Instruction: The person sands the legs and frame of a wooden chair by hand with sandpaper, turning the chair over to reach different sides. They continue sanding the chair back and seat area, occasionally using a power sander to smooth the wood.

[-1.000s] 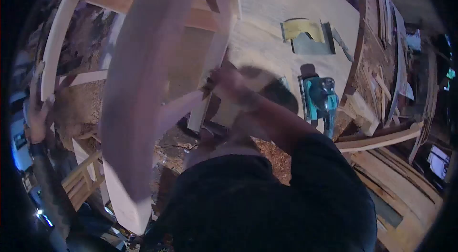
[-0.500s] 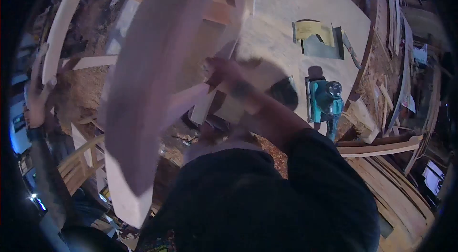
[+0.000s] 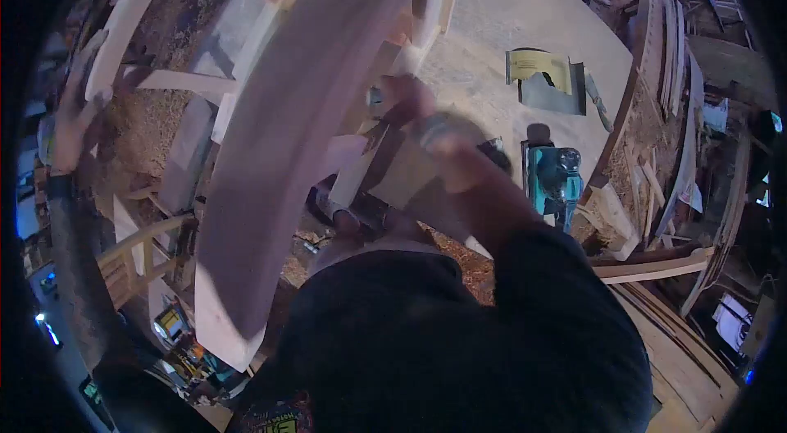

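Note:
A wooden furniture frame stands tilted in front of me, its broad curved board (image 3: 303, 113) crossing the middle of the view. At the far left, my left hand (image 3: 75, 125) has its fingers around the lower end of a curved wooden leg (image 3: 135, 11). My right hand (image 3: 410, 101) is beyond the broad board, close to the frame's inner parts and above the pale work surface (image 3: 484, 6). Its fingers look curled and are smeared by motion. A small greyish patch shows at the fingertips, but I cannot make out what it is.
On the work surface lie a teal power sander (image 3: 556, 179) and cut sandpaper sheets (image 3: 545, 80). Wood strips (image 3: 672, 39) and offcuts (image 3: 615, 216) line the right side. Slatted wooden pieces (image 3: 143, 261) and tools (image 3: 193, 351) are at lower left. Sawdust covers the floor.
My right hand has moved right and slightly up in the view. The broad board appears shifted right, with the view also moved. My left hand stays at the curved leg.

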Demonstrator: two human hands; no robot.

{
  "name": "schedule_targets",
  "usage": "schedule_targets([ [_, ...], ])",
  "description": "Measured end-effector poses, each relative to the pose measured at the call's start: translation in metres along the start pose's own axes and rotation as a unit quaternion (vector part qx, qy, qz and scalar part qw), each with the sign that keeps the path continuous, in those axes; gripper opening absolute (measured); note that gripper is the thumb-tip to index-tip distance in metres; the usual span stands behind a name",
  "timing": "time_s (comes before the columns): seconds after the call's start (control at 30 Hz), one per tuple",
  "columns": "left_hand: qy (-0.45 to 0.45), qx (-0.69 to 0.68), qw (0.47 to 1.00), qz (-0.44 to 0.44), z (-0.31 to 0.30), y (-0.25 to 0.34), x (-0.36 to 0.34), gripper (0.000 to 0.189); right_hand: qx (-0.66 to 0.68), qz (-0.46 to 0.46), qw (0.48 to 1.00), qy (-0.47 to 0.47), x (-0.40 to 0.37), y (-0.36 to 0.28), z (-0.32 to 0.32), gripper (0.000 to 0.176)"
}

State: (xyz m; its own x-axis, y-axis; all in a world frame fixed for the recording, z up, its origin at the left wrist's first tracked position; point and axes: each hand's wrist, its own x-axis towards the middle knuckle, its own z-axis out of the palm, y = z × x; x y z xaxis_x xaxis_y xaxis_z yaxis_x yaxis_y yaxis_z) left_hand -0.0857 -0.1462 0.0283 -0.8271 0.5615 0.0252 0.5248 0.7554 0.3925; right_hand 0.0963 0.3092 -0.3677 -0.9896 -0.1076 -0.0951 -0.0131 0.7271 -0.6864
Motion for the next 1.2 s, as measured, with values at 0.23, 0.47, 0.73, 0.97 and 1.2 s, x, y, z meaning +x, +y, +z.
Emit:
schedule_targets([
  [0.23,0.010,-0.067,0.997,0.029,0.003,-0.007,0.001,0.075,-0.075,-0.034,0.990,0.112,0.035,0.004,-0.006,0.033],
  [0.47,0.038,-0.022,0.999,-0.004,0.003,-0.030,0.000,0.077,-0.089,-0.046,0.978,-0.185,0.031,-0.066,-0.035,0.046],
  [0.73,0.011,-0.117,0.992,0.034,0.008,-0.002,0.003,0.078,-0.149,-0.124,0.981,0.013,0.068,-0.044,-0.005,0.039],
  [0.97,0.006,-0.033,0.999,0.015,0.000,-0.025,0.005,0.079,-0.178,-0.128,0.975,0.038,0.048,-0.056,0.005,0.043],
  [1.2,-0.004,-0.097,0.995,0.009,0.010,0.016,-0.001,0.087,-0.153,0.115,0.980,0.048,-0.007,-0.019,-0.076,0.039],
])
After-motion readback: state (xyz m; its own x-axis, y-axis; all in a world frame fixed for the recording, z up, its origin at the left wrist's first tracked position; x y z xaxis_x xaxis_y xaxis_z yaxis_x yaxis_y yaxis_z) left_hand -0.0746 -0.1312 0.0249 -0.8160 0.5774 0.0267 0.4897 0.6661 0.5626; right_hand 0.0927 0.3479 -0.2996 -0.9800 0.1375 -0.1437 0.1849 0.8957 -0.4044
